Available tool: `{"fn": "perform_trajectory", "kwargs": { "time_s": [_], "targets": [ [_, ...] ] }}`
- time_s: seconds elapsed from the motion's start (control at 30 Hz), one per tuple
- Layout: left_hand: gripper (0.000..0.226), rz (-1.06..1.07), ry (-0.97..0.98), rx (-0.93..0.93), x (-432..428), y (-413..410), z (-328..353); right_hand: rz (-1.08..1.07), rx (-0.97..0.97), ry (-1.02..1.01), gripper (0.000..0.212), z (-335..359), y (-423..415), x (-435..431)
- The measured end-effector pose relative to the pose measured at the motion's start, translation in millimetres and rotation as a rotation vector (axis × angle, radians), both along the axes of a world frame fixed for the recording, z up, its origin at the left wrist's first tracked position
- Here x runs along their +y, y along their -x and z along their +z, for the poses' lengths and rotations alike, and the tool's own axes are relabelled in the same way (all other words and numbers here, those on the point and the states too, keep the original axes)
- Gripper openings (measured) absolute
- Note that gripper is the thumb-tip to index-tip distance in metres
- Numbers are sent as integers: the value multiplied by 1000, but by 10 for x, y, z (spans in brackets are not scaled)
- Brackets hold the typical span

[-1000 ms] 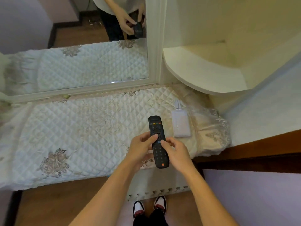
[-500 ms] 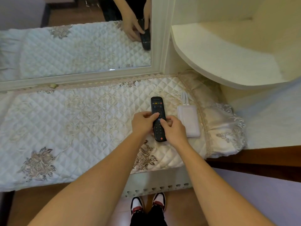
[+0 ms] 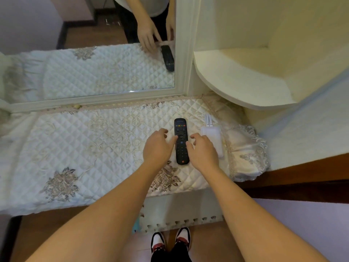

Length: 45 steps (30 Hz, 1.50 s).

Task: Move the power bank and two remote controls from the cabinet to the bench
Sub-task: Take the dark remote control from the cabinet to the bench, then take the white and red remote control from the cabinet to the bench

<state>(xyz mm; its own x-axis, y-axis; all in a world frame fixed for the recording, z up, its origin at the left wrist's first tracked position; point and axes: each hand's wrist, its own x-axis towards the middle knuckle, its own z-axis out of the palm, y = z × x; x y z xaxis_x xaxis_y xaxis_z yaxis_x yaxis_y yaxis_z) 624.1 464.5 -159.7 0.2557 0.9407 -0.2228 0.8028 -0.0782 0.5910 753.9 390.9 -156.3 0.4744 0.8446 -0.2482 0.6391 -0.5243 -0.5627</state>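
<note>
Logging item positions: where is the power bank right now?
In the head view, the white power bank lies on the quilted bench cover, right of the black remote control, below the cabinet shelf.

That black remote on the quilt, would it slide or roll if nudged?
The black remote looks long, flat and rigid, so it probably won't roll. The quilted cover seems soft and textured, likely gripping it, so it would probably drag rather than slide freely.

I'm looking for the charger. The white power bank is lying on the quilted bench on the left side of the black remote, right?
Not quite. The head view shows the white rectangular power bank on the quilted bench to the right of the black remote control, not the left.
</note>
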Motion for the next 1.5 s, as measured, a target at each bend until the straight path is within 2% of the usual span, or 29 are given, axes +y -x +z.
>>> {"fn": "perform_trajectory", "kwargs": {
  "time_s": [0.13,0.3,0.47,0.7,1.03,1.27,1.5],
  "targets": [
    [48,-284,-386,142,-212,223,347,188,-275,-86,38,392,63,-199],
    [55,-376,-572,184,-621,489,648,259,-460,-205,41,685,270,-583],
    [56,-394,-597,210,-976,745,639,274,-498,-232,49,706,514,-962],
    [59,-334,-542,230,-1248,974,634,255,-467,-276,45,714,864,-1110],
    [63,-137,-542,275,-1240,1633,730,388,-441,-334,47,748,1407,-823],
    [60,132,-507,404,-1458,2345,802,688,-381,-425,48,793,2088,-596],
    [57,497,-440,490,-2102,2732,923,1069,-300,-517,46,859,2631,-683]
  ]
}}
